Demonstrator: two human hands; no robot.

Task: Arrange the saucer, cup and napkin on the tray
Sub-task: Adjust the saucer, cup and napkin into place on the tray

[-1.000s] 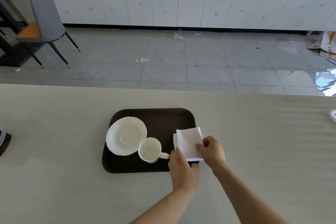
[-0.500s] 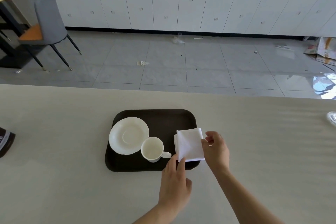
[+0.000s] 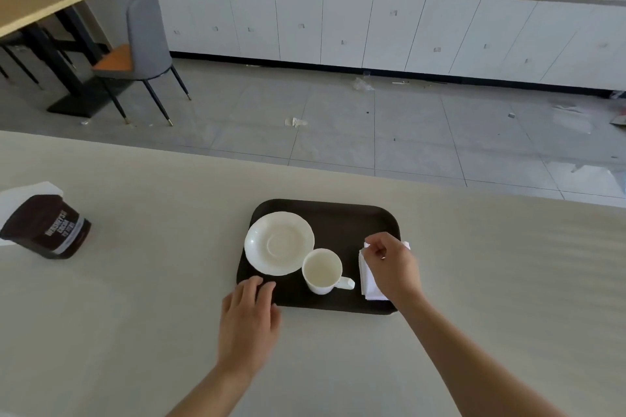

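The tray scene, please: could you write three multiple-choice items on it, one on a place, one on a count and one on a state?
1. Where does the cup stand?
A. on the saucer
B. on the tray, beside the saucer
C. on the table, off the tray

2. How many white things lie on the tray?
A. one
B. two
C. three

3. What is the right hand doing?
A. pinching the napkin
B. lifting the cup
C. resting flat on the table

Key: 1 B, the cup sits on dark tray at the rim of the saucer. 2 C, saucer, cup and napkin. 3 A, its fingers close on the napkin's far corner; the left hand is at the tray's near edge.
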